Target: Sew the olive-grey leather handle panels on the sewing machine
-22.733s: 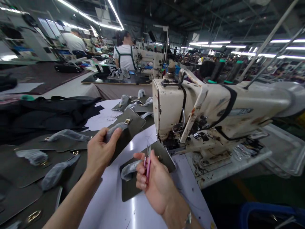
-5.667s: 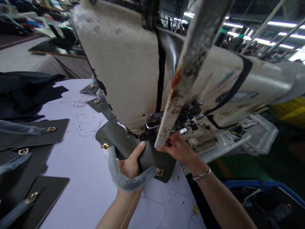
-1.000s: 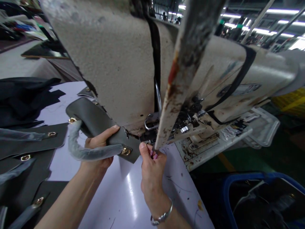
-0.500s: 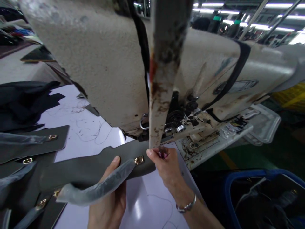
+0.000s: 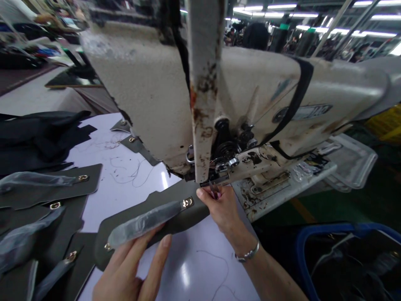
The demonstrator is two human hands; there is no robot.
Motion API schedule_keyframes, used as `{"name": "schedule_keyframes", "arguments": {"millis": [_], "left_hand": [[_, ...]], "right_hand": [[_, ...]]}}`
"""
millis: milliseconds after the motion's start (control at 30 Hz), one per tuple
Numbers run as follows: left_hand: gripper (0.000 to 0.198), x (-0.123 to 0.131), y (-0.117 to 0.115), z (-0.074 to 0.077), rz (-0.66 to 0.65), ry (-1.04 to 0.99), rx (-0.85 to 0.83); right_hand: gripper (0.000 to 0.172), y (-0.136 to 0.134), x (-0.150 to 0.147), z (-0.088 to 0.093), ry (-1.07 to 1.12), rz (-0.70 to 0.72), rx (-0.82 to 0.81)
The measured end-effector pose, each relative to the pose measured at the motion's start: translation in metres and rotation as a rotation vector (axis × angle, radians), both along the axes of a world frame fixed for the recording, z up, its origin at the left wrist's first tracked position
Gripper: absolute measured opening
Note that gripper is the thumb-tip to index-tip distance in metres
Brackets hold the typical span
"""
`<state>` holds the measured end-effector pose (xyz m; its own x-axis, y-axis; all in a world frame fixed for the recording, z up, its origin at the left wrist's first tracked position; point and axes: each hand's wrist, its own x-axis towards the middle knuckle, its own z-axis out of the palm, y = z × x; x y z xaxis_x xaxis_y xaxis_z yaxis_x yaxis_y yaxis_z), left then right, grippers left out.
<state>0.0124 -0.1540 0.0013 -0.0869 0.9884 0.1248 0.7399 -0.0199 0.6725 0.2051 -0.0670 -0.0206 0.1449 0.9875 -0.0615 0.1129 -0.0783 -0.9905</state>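
A dark olive leather panel [image 5: 163,200] lies on the white table [image 5: 191,271], one end under the foot of the cream sewing machine [image 5: 147,100]. It carries a handle wrapped in grey foam [image 5: 144,221], fixed by a gold buckle [image 5: 187,202]. My left hand [image 5: 131,269] is open, its fingers stretched out against the panel's near edge just below the wrapped handle. My right hand [image 5: 221,207] is pinched shut on pink thread snips [image 5: 216,193] right at the needle area, beside the buckle.
More olive panels with wrapped handles [image 5: 46,190] cover the table's left side, with black fabric [image 5: 37,138] behind them. Loose threads lie on the table. A blue bin [image 5: 332,234] stands low at the right. Other workers and machines are far behind.
The panel has slid toward me and flattened on the table. My left hand has uncurled from gripping it to lying stretched out. My right hand stays at the needle with the snips.
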Motion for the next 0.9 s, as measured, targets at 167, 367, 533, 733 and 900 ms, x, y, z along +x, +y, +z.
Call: {"name": "schedule_keyframes", "arguments": {"millis": [167,367,533,733,900], "left_hand": [[0.065,0.015,0.061,-0.002,-0.249,0.447,0.319],[0.052,0.019,0.088,0.018,-0.294,0.633,0.284],[0.048,0.023,0.088,0.023,-0.270,0.588,0.256],[0.046,0.023,0.100,0.013,-0.214,0.292,0.251],[0.039,0.020,0.108,0.020,-0.222,0.231,0.188]], "right_hand": [[0.023,0.002,-0.003,-0.001,0.091,-0.005,0.005],[0.030,-0.007,0.004,0.009,0.051,0.085,-0.010],[0.025,-0.012,0.006,0.009,0.113,0.090,-0.061],[0.025,-0.004,0.001,0.001,0.199,0.055,-0.108],[0.024,0.001,-0.003,0.001,0.194,0.019,-0.071]]}}
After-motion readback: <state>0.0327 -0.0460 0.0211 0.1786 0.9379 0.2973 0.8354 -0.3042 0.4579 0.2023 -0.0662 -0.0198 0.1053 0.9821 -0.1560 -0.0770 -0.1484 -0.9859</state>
